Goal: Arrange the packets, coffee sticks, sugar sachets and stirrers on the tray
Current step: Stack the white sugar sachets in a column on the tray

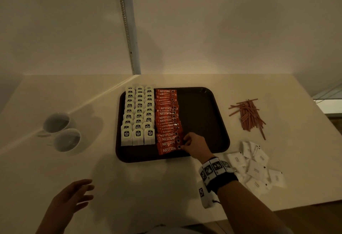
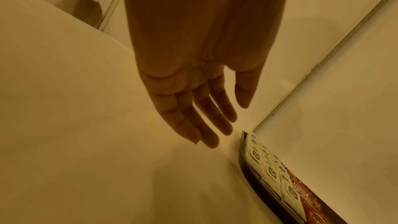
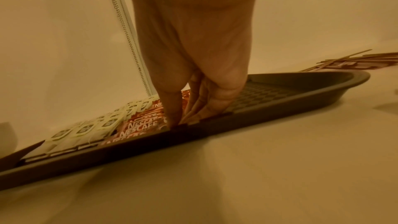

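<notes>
Dim table (image 1: 148, 187), tray (image 3: 280, 98) rim hiding right hand (image 1: 194, 145) fingertips at coffee sticks (image 1: 167, 120), grip unclear; left hand (image 2: 189, 94) slack.

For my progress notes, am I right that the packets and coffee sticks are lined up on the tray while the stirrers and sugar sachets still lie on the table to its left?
Not quite: the stirrers and sugar sachets lie on the table to the right of the tray, as the head view shows. The packets and coffee sticks are indeed lined up on it.
</notes>
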{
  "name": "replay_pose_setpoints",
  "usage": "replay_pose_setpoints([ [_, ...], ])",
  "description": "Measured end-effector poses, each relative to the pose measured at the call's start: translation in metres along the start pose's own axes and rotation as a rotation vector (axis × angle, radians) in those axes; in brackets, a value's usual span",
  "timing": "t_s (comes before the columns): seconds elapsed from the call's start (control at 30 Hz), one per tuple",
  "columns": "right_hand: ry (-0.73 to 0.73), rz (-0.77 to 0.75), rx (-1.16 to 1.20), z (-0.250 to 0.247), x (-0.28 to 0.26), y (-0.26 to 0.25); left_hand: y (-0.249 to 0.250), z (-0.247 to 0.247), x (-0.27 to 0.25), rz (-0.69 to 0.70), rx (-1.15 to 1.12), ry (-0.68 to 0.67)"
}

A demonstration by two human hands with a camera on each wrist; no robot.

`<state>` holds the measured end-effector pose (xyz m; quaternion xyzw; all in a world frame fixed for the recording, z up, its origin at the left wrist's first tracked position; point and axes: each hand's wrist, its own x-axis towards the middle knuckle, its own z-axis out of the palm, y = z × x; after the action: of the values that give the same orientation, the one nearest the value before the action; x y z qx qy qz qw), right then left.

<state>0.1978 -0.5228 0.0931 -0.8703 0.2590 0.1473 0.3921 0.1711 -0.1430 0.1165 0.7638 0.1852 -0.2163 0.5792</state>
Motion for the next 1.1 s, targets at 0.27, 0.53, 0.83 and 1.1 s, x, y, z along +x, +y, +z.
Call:
replay_pose_setpoints([
  [0.27,0.064,-0.008,0.028,-0.023,-0.005,0.009,-0.004,-0.001,0.014,-0.02,0.037,-0.036],
  [0.53,0.204,0.116,-0.153,-0.108,-0.042,0.105,0.016,0.033,0.029,0.008,0.195,-0.127],
  [0.83,-0.109,0.189,-0.453,-0.126,-0.067,0.182,0.084,0.152,0.014,0.362,0.446,-0.547],
  [1.1,-0.118,0.079,-0.422,-0.083,-0.076,0.163,0.081,0.239,-0.013,0.66,0.767,-0.871],
])
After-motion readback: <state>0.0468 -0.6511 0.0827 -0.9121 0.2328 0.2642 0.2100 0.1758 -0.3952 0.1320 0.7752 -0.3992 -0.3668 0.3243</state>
